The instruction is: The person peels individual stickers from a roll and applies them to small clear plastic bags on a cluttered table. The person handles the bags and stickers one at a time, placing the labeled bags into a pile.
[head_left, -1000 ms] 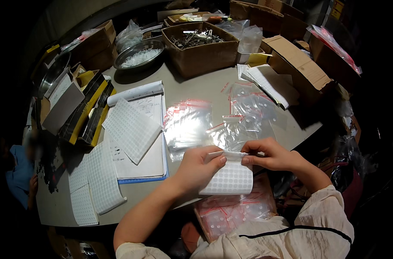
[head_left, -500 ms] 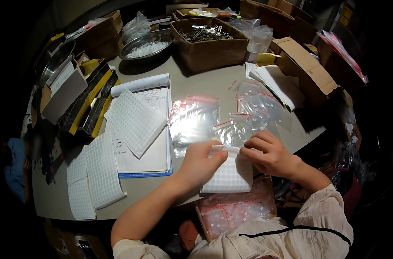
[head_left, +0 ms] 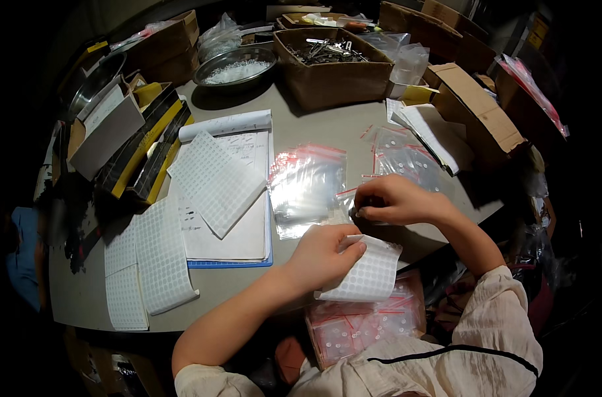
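Observation:
My left hand (head_left: pixel 319 257) is closed on a curled sheet of round white stickers (head_left: pixel 366 275), thumb on top, at the table's front edge. Just beyond it, my right hand (head_left: pixel 401 200) is pinched low over a small clear zip bag (head_left: pixel 344 197), mostly covered by the fingers. Whatever sits between its fingertips is too small to make out. A fanned stack of clear zip bags (head_left: pixel 307 192) with red seams lies left of that hand. Behind it are more zip bags with round white stickers (head_left: pixel 407 157). A box of stickered bags (head_left: pixel 360 336) stands below the sheet, near my lap.
Left lie a clipboard with papers (head_left: pixel 231 246) and more sticker sheets (head_left: pixel 161 264). Black-and-yellow boxes (head_left: pixel 132 155) stand beyond them. At the back are a metal bowl of small clear pieces (head_left: pixel 238 71) and a carton of metal parts (head_left: pixel 334 83). A cardboard box (head_left: pixel 479 106) stands right.
My right hand has left the sticker sheet and moved forward and slightly left onto the small zip bag. The left hand still holds the sheet, now tilted and more curled. The view has shifted slightly.

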`<state>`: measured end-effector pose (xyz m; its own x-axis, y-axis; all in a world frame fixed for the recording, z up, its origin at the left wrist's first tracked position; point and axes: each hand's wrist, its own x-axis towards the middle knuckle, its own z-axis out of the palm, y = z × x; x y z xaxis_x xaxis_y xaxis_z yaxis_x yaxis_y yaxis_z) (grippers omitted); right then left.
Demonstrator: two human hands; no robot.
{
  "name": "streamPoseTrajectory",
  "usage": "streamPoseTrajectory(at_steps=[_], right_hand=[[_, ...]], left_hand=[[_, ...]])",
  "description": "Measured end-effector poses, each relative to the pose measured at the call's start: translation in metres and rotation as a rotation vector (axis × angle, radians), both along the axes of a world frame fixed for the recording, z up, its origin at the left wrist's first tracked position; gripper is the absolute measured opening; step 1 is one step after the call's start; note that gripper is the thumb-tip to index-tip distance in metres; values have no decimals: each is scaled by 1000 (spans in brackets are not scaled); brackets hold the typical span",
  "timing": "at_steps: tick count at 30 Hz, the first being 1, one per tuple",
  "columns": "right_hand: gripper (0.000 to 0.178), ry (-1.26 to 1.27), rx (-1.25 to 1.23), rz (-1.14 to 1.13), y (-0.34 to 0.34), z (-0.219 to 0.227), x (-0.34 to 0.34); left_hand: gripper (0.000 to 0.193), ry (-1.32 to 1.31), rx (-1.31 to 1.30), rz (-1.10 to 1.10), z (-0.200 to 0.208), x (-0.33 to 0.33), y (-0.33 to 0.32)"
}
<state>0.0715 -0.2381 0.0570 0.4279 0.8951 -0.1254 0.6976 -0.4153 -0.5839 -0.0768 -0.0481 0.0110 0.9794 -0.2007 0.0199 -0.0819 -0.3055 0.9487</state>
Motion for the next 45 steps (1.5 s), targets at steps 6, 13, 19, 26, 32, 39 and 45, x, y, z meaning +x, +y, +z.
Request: streamPoseTrajectory(at_steps=[6,13,19,26,32,39,45], right_hand=[[28,-504,-99,-137,6,-21,-3],[26,-248,153,-263,-34,7,-5],[16,-224,135,-50,-49,15,-43],[21,-208,217,-42,-47,3,-41],[30,-244,227,-55,-43,1,-45],[20,-484,406,11,-46,-2,-58],[16,501,617,-291,-36,6,-32]], left_hand=[[32,-2,21,29,-5,1,0],[31,-8,47,222,11,1,3],[27,-98,69,228,5,2,2],[24,-48,55,189,8,3,2],[24,-55,27,181,8,3,2],[28,3,19,204,6,10,9],[26,-180,247,253,8,6,6]])
